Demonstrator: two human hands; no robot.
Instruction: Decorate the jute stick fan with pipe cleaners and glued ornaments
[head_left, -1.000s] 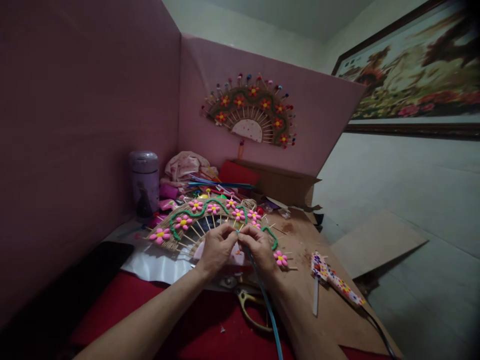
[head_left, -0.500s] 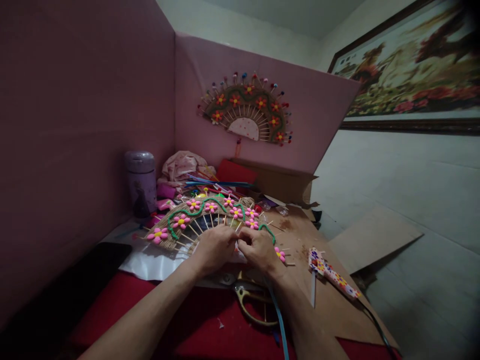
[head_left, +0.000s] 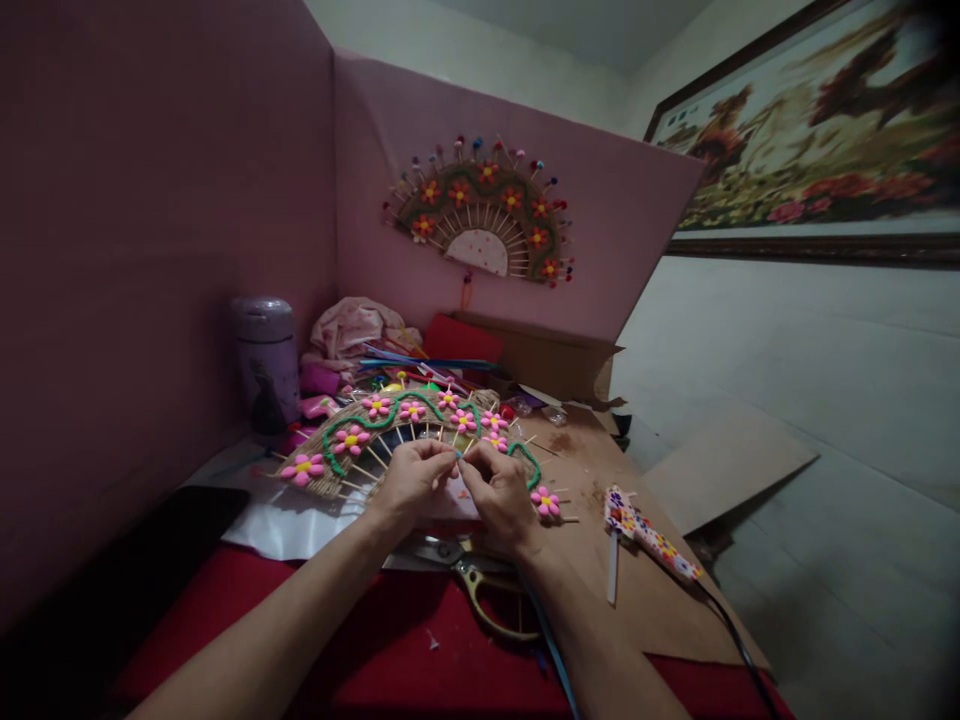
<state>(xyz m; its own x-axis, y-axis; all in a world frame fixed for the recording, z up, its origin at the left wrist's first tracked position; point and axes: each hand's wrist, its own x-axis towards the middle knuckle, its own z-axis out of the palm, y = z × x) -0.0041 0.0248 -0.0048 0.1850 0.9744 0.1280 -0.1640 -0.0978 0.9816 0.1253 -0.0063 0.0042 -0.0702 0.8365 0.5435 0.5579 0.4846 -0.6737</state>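
My left hand (head_left: 409, 482) and my right hand (head_left: 501, 490) meet at the middle, fingertips pinched together on a small bit of blue pipe cleaner (head_left: 459, 455). A long blue length (head_left: 553, 640) hangs below my right wrist; my hand hides how it joins the pinched end. Behind my hands lies a fan (head_left: 315, 480) of sticks and woven twine, with pink flowers (head_left: 351, 440) and a wavy green pipe cleaner (head_left: 386, 425) on it. My forearms and hands cover part of its lower middle. Gold-handled scissors (head_left: 480, 600) rest just below my hands.
A flower-patterned glue gun (head_left: 652, 540) lies on cardboard (head_left: 585, 600) at the right, its black cord trailing to the front. A purple flask (head_left: 266, 365) stands at the left. Craft supplies (head_left: 420, 362) pile up behind. A finished fan (head_left: 480, 215) hangs on the pink board.
My hands have turned and lifted slightly, so the small blue end now shows between my fingertips. The whole view has shifted a little, moving things leftward in the picture.
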